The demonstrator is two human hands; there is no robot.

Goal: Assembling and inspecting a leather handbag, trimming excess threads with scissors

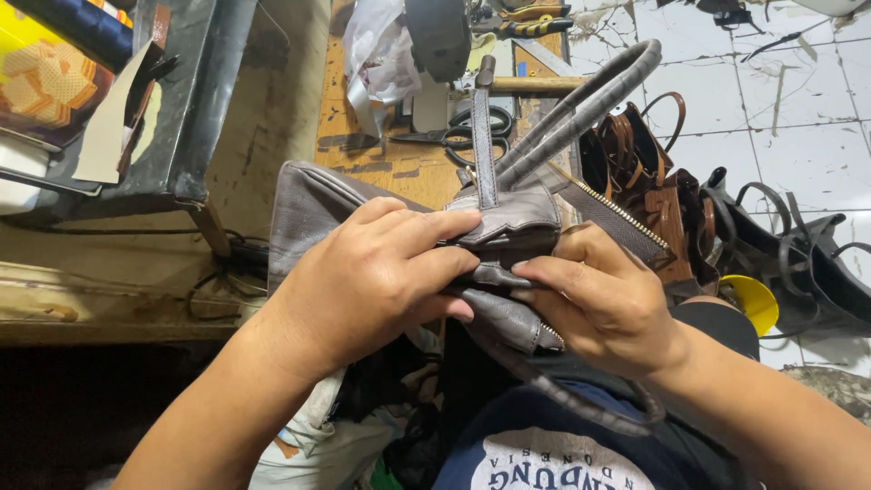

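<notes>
Bag (318, 204): grey textured leather, brass zip open along the top, two rolled handles. Held over the lap, before the bench (381, 154). Left hand (363, 281) and right hand (603, 304) fingers clamped on its folded flap.

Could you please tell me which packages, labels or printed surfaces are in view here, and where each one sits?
Box: top left corner, yellow and orange with a patterned print, partly cut off.
Plastic bag: top centre on the wooden bench, crumpled, whitish, translucent.
Shirt print: bottom centre, white lettering on dark blue cloth.
No screens or signs.
</notes>
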